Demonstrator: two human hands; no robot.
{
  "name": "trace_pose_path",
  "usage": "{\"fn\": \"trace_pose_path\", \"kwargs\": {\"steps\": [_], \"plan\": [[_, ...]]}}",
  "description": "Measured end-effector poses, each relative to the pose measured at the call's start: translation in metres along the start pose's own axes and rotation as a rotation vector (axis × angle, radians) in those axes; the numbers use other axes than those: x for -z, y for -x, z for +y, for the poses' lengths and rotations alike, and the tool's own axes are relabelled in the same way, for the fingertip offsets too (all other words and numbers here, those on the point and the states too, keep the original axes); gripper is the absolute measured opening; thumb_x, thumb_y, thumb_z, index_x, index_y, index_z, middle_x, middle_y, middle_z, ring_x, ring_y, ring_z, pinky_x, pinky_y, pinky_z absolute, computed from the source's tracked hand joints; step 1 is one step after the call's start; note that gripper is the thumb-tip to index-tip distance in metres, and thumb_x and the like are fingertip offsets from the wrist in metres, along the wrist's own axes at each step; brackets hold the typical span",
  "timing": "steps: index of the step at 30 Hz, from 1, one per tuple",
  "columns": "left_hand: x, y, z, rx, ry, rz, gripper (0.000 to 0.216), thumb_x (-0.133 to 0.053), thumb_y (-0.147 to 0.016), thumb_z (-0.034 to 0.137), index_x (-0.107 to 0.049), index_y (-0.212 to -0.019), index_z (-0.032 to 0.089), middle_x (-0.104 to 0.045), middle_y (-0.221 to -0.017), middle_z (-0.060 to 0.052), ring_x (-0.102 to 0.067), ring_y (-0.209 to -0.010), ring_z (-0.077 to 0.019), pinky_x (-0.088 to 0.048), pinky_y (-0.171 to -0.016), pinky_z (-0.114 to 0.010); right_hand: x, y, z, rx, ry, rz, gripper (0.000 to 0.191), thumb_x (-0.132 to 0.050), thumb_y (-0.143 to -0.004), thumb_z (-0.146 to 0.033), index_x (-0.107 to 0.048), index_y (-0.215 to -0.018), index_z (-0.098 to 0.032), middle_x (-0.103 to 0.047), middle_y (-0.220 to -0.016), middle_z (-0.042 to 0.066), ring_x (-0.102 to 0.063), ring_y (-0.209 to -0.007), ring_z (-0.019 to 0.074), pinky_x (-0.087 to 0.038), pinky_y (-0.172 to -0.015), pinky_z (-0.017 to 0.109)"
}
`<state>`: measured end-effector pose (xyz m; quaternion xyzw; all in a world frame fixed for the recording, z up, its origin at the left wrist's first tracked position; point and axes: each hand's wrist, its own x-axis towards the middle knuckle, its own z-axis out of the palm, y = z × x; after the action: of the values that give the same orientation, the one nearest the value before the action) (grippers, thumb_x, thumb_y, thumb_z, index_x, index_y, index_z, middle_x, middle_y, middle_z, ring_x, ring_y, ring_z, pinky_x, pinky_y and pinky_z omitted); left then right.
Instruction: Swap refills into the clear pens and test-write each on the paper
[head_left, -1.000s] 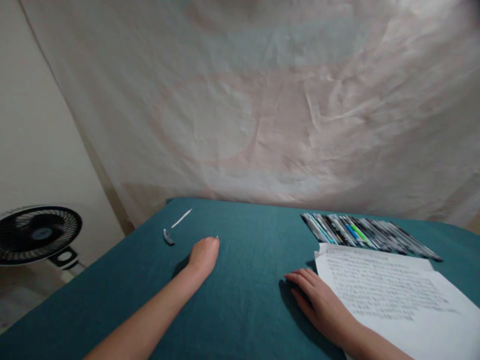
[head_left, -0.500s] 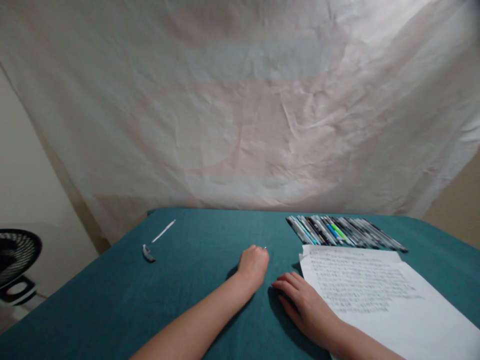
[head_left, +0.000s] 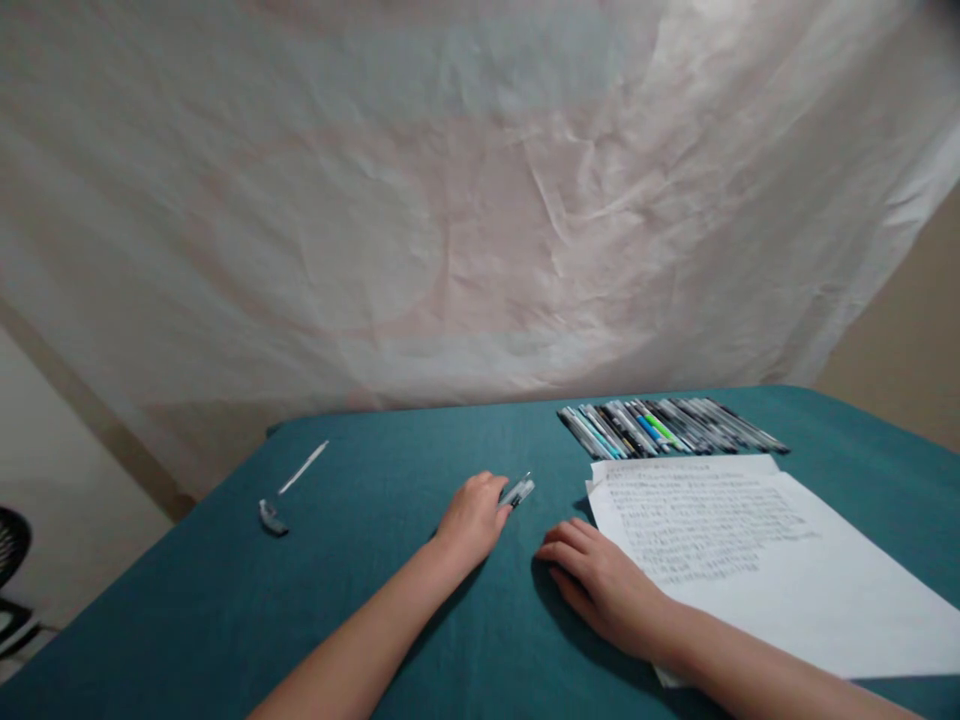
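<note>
- A creased pale sheet (head_left: 510,200) hangs behind my teal-covered table (head_left: 360,600), and part of a black fan (head_left: 12,545) shows at the left edge.
- My left hand (head_left: 474,518) is closed around what look like clear pens (head_left: 519,489); only their ends poke out past my thumb, so I can't count them.
- Those clear pens are near the middle of the table, on the far right side of my left hand, their long axis running from near left to far right.
- The row of pens (head_left: 660,428) lies further off, to the far right, packed side by side, each slanting from far left to near right, so what I hold leans across that slant.
- Of my two hands, the left is nearer the row's left end, with bare cloth between.
- My right hand (head_left: 604,588) rests palm down, fingers loosely bent, holding nothing that I can see; it sits nearer me and to the right of the clear pens, apart from them, beside the written papers (head_left: 817,600).
- Well off to the left lie a thin white stick (head_left: 304,467) and a small dark-grey piece (head_left: 271,518).
</note>
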<state>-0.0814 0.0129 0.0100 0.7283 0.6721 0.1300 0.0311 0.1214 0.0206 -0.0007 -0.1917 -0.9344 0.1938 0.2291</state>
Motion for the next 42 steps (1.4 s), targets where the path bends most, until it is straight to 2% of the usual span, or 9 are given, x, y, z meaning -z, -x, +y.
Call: {"fn": "trace_pose_path", "kwargs": {"steps": [6, 10, 21, 25, 28, 32, 35, 38, 42], "plan": [[-0.002, 0.002, 0.0, 0.064, -0.143, 0.027, 0.027, -0.043, -0.08, 0.012, -0.054, -0.104, 0.019, -0.057, -0.093, -0.007, -0.055, -0.089, -0.0185, -0.041, -0.08, -0.029, -0.003, 0.0, 0.002, -0.007, 0.006, 0.006, 0.025, -0.04, -0.081, -0.009, -0.057, -0.097, -0.019, -0.056, -0.094, 0.007, -0.048, -0.086, 0.0187, -0.043, -0.075, 0.035], [-0.002, 0.0, -0.002, 0.13, -0.209, 0.003, 0.029, -0.042, -0.078, 0.009, -0.055, -0.102, 0.019, -0.058, -0.091, -0.007, -0.056, -0.088, -0.0183, -0.042, -0.079, -0.028, -0.004, 0.0, 0.002, -0.003, 0.009, 0.007, 0.025, -0.04, -0.082, -0.009, -0.057, -0.096, -0.02, -0.056, -0.094, 0.007, -0.049, -0.086, 0.0185, -0.043, -0.075, 0.034], [0.009, -0.004, -0.012, 0.184, -0.112, -0.053, 0.023, -0.045, -0.075, 0.01, -0.065, -0.084, 0.017, -0.063, -0.083, -0.008, -0.058, -0.08, -0.0171, -0.04, -0.07, -0.024, -0.003, 0.0, -0.003, -0.023, -0.002, -0.011, 0.026, -0.041, -0.08, -0.006, -0.056, -0.095, -0.02, -0.055, -0.095, 0.006, -0.049, -0.086, 0.0183, -0.043, -0.075, 0.033], [0.012, -0.008, -0.024, 0.167, 0.15, -0.06, 0.02, -0.047, -0.071, 0.012, -0.067, -0.073, 0.015, -0.061, -0.064, -0.002, -0.054, -0.064, -0.0134, -0.034, -0.058, -0.021, -0.003, 0.0, -0.004, -0.024, -0.01, 0.0, 0.025, -0.039, -0.082, -0.007, -0.056, -0.094, -0.021, -0.055, -0.095, 0.006, -0.049, -0.086, 0.018, -0.042, -0.076, 0.032], [0.01, -0.011, -0.024, 0.131, 0.5, 0.0, 0.02, -0.048, -0.071, 0.015, -0.067, -0.07, 0.011, -0.056, -0.058, 0.0, -0.049, -0.059, -0.0119, -0.032, -0.055, -0.021, -0.003, 0.0, -0.002, -0.022, -0.025, 0.008, 0.025, -0.04, -0.081, -0.008, -0.056, -0.095, -0.021, -0.056, -0.095, 0.005, -0.049, -0.087, 0.018, -0.042, -0.077, 0.032], [0.01, -0.011, -0.004, 0.183, 1.167, -0.008, 0.025, -0.058, -0.071, 0.024, -0.066, -0.09, 0.01, -0.06, -0.073, -0.003, -0.051, -0.061, -0.0109, -0.038, -0.059, -0.022, -0.006, 0.002, 0.003, -0.069, -0.131, 0.046, 0.022, -0.043, -0.081, -0.011, -0.056, -0.095, -0.021, -0.057, -0.092, 0.005, -0.051, -0.085, 0.0166, -0.042, -0.075, 0.029], [0.012, -0.003, 0.017, 0.259, 1.558, -0.042, 0.03, -0.067, -0.066, 0.025, -0.065, -0.093, 0.011, -0.06, -0.076, -0.004, -0.052, -0.061, -0.0083, -0.04, -0.064, -0.022, -0.006, 0.003, 0.008, -0.159, -0.263, 0.106, 0.015, -0.045, -0.084, -0.021, -0.056, -0.094, -0.019, -0.058, -0.085, 0.004, -0.054, -0.077, 0.0147, -0.043, -0.07, 0.026], [0.011, 0.005, 0.033, 0.29, 1.757, -0.096, 0.031, -0.069, -0.066, 0.023, -0.065, -0.094, 0.012, -0.06, -0.073, -0.003, -0.053, -0.061, -0.007, -0.04, -0.065, -0.02, -0.004, 0.004, 0.011, -0.238, -0.362, 0.15, 0.018, -0.045, -0.085, -0.03, -0.057, -0.092, -0.018, -0.061, -0.081, 0.003, -0.055, -0.073, 0.0146, -0.043, -0.069, 0.026], [0.005, 0.012, 0.044, 0.247, 1.821, -0.083, 0.03, -0.069, -0.068, 0.022, -0.064, -0.095, 0.012, -0.059, -0.069, -0.002, -0.052, -0.061, -0.0068, -0.039, -0.063, -0.018, 0.0, 0.004, 0.009, -0.272, -0.446, 0.17, 0.022, -0.047, -0.084, -0.036, -0.059, -0.087, -0.017, -0.061, -0.076, 0.002, -0.054, -0.071, 0.0145, -0.042, -0.067, 0.025]]}}
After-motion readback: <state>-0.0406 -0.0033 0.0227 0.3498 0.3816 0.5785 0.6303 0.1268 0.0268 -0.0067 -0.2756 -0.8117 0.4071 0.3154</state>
